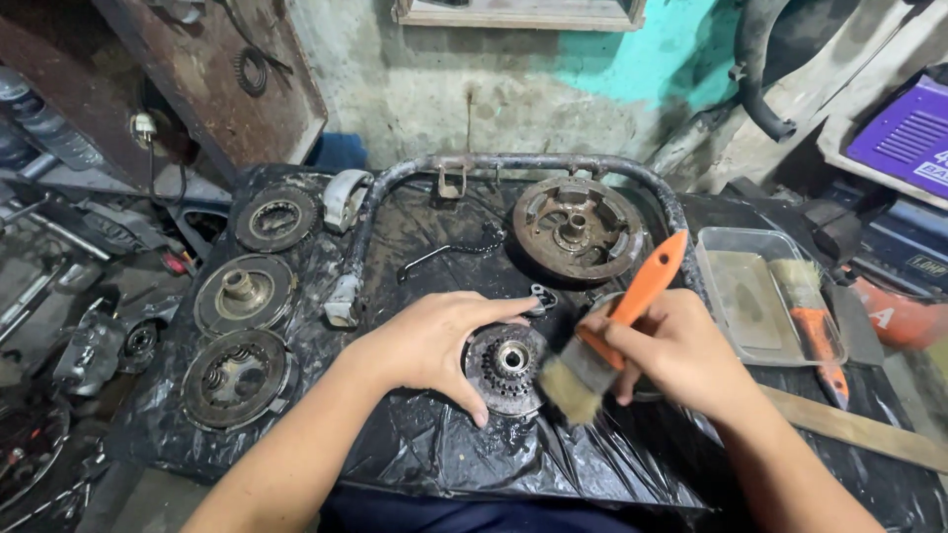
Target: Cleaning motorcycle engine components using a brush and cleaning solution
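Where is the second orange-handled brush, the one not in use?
In the head view the spare brush lies at the right, in a clear plastic tray on the black sheet, just beyond the right hand.

The brush [602, 341] has an orange handle and pale tan bristles; the toothed hub [506, 367] is dark grey with a silvery centre, lying on glossy black plastic sheet [434, 444]; the flywheel [576, 229] is rust-brown, the wall [642, 59] patchy turquoise and grey
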